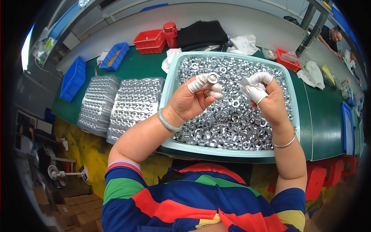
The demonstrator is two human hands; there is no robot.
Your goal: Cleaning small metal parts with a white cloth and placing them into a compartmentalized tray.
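Observation:
My left hand [193, 96], in white finger cots, pinches a shiny metal ring [213, 77] upright between thumb and fingertips. A short distance to its right, my right hand [266, 91], also in white finger cots, is closed on a small flat grey piece [244, 82]. Its kind is hard to make out, since the fingers cover most of it. The two hands are apart, both above a large pale green plastic basket [228, 151]. Loose metal rings [228, 129] fill that basket in a thick heap.
Left of the basket stand two stacks of clear trays [135, 100] filled with rings. Blue bins [73, 79], a red bin [150, 40], a red flask [170, 34] and black cloth [203, 34] line the back. Red stools [317, 181] are at lower right; another person [330, 38] is at far right.

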